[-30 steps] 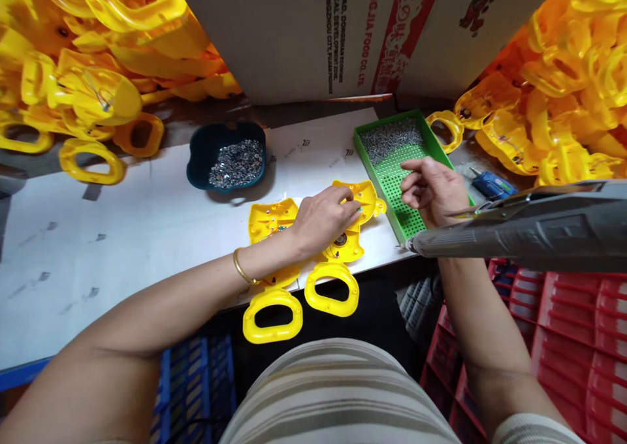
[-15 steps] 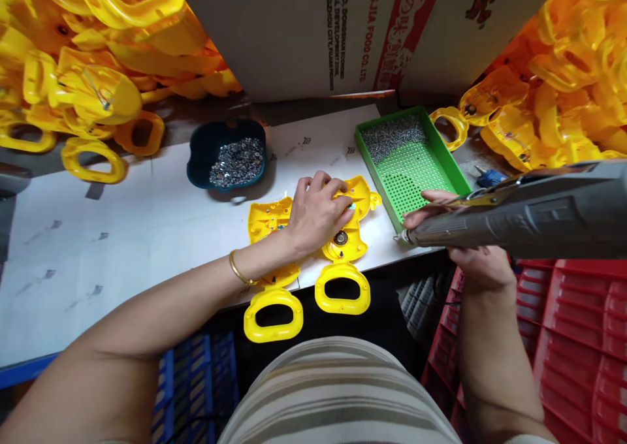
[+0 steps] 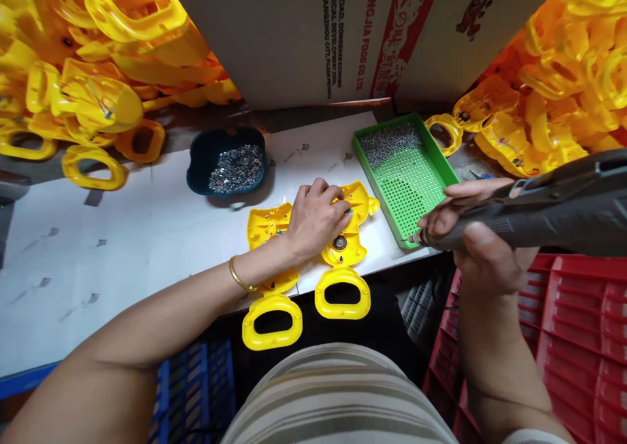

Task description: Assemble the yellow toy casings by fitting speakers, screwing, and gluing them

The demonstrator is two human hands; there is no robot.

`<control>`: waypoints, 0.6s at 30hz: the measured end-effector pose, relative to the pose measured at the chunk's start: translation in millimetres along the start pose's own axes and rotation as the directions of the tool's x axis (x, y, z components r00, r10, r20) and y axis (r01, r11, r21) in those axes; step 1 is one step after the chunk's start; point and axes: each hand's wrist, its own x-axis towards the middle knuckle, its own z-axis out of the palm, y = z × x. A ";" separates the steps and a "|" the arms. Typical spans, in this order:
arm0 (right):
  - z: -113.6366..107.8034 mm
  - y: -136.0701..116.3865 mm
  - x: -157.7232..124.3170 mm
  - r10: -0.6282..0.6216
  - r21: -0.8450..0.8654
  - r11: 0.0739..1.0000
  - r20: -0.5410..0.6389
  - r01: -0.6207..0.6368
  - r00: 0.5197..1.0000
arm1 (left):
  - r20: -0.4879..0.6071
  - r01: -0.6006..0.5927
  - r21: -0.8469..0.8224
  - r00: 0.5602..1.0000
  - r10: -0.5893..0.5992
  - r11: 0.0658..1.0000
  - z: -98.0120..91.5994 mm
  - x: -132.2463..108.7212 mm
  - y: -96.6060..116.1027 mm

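My left hand [image 3: 317,219] lies over the right one of two yellow plastic toy shells [image 3: 356,199], its fingers bent down onto the inside. A bit of circuit board shows by the fingertips; whatever they pinch is hidden. Under my wrist is the left yellow shell [image 3: 267,225], partly covered. Both shells lie open side up, their loop handles past the table's near edge. My right hand [image 3: 482,235] is wrapped round a dark electric screwdriver [image 3: 519,219], held nearly level. Its tip points left, at the near corner of a green tray [image 3: 382,192] of small screws.
A dark blue bowl [image 3: 196,170] of small metal parts stands left of the shells. Yellow shells are heaped at the far left [image 3: 93,98] and far right [image 3: 553,117]. A cardboard box [image 3: 284,39] stands behind. Red crates [image 3: 578,339] and a blue crate [image 3: 191,385] sit below table height.
My right hand has shifted its hold on the screwdriver, with thumb and fingers now showing along its front. My left hand stays on the shell. The view has tilted slightly.
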 end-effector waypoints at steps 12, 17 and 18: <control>2.3 27.7 34.1 -0.161 0.056 0.978 -0.424 0.203 0.891 | -0.017 -0.016 -0.011 1.000 0.016 1.000 1.6 -0.3 -2.6; -9.8 52.1 46.2 -0.215 -0.039 0.975 -0.435 0.221 0.874 | -0.038 -0.032 0.003 0.999 0.033 0.999 2.1 0.2 -3.7; -11.3 53.8 47.8 -0.215 -0.039 0.975 -0.429 0.220 0.877 | -0.039 -0.034 0.007 0.999 0.034 0.999 2.1 0.3 -3.7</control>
